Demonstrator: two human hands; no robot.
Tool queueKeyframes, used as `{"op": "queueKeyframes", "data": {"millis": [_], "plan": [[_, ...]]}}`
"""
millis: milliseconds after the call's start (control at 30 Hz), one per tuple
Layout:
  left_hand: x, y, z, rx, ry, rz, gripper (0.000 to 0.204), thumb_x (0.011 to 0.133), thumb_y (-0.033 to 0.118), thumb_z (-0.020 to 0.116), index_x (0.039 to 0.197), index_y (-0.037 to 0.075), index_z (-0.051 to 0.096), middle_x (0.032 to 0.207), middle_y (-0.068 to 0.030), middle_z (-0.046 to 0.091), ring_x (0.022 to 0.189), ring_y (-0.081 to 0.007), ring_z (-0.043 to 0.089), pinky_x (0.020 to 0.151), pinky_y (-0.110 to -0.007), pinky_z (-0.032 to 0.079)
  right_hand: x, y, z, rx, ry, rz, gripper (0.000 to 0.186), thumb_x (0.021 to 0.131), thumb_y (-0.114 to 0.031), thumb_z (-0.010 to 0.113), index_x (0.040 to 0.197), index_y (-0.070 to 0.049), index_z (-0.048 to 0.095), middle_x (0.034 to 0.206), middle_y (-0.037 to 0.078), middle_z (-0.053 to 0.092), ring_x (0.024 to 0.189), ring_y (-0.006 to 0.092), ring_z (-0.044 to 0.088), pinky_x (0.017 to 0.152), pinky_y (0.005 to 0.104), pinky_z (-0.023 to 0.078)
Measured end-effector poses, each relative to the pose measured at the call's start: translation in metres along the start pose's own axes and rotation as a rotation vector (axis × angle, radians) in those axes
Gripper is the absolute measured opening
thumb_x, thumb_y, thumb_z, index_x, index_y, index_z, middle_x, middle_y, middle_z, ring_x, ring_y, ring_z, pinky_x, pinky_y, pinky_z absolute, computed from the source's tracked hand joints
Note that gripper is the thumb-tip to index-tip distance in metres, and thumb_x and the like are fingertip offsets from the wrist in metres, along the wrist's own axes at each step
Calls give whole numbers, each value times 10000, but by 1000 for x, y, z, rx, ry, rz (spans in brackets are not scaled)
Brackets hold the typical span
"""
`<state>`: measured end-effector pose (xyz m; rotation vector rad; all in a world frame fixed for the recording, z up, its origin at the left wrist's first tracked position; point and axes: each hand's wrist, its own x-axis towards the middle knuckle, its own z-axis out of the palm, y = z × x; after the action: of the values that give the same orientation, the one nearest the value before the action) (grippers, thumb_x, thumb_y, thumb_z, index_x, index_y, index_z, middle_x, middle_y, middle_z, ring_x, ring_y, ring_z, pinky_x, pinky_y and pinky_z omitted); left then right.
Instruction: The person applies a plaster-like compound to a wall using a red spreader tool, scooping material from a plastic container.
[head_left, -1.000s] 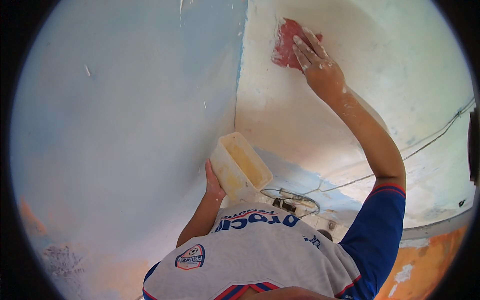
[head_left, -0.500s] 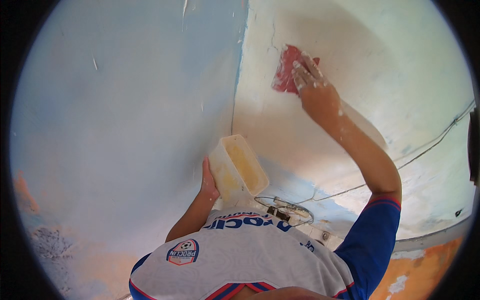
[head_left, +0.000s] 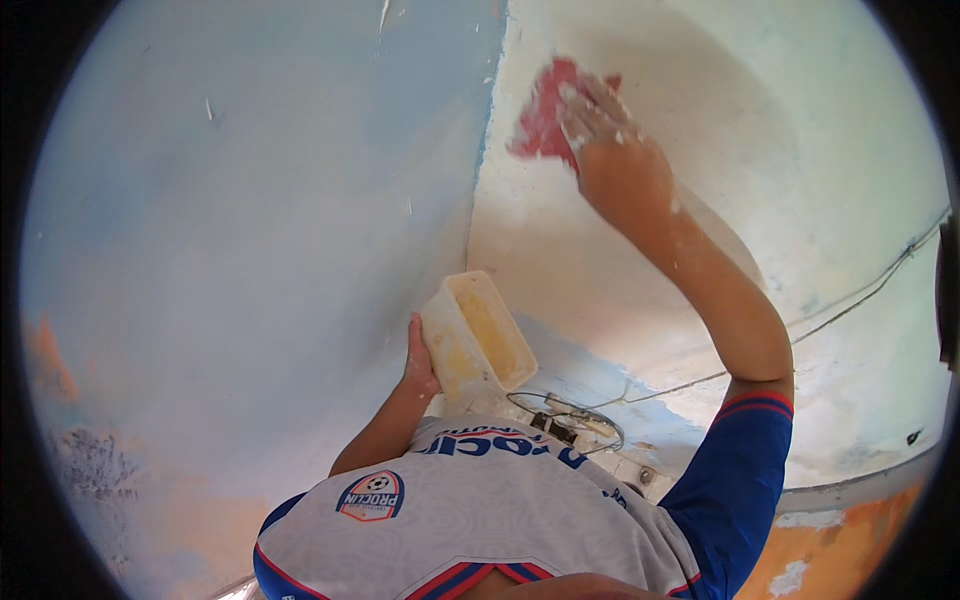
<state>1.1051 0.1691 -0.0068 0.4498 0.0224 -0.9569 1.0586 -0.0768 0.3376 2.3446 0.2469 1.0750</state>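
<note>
Left hand [head_left: 421,368]: pressed against the side of the tub [head_left: 449,335], well apart from the right hand [head_left: 620,165].
Tub: held right of the left hand, below the right; long axis slanted, far end leftward.
Right hand: closed on the red scraper [head_left: 542,125].
Scraper: held up-left of the right hand; contact with the pale wall [head_left: 850,170] blurred.

smeared red spreader [head_left: 543,118], stained tub [head_left: 453,338]

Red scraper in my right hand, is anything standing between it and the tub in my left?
Nothing visible does. Between the red scraper in your right hand and the pale tub in your left hand, the picture shows only the wall behind. The dark cable runs to the right, outside that gap.
</note>
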Motion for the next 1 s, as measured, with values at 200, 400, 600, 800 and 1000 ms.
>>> {"op": "queueKeyframes", "data": {"millis": [200, 400, 600, 800, 1000], "plan": [[2, -3, 0, 26, 4, -6, 872, 983, 778, 262, 1548, 140, 444, 1513, -127, 534, 1379, -359, 522, 1152, -569, 410, 36, 36, 73, -95, 109, -122, 401, 874, -6, 627, 1271, -11, 688, 1483, 87, 585, 1488, 267, 416, 1135, 364, 470], [-8, -7, -6, 24, 36, 67, 853, 998, 760, 242, 1551, 142, 442, 1514, -120, 534, 1386, -338, 522, 1160, -524, 418, 16, 20, 60, -233, -69, -143, 366, 877, -32, 619, 1225, 62, 684, 1426, 173, 610, 1464, 339, 440, 1170, 402, 431], [-8, -1, -21, -1, 26, 93, 826, 1013, 735, 231, 1535, 140, 467, 1499, -119, 551, 1377, -332, 529, 1158, -512, 424, 30, 12, 24, -116, 64, -130, 402, 917, -16, 545, 1300, 67, 637, 1508, 160, 544, 1528, 315, 340, 1209, 390, 382], [3, 7, -3, 14, 57, 55, 826, 1011, 737, 251, 1524, 131, 480, 1488, -131, 559, 1365, -336, 541, 1155, -527, 423, 9, 28, 89, -264, -68, -176, 425, 909, -11, 556, 1322, 64, 625, 1515, 167, 537, 1516, 333, 358, 1195, 403, 405], [-1, 3, 2, 3, 106, 20, 843, 1002, 753, 263, 1526, 127, 475, 1486, -139, 557, 1366, -333, 541, 1156, -532, 420, -13, 16, 16, -189, -13, -152, 373, 887, -56, 597, 1227, 75, 678, 1390, 232, 619, 1445, 368, 464, 1161, 444, 448]]}}
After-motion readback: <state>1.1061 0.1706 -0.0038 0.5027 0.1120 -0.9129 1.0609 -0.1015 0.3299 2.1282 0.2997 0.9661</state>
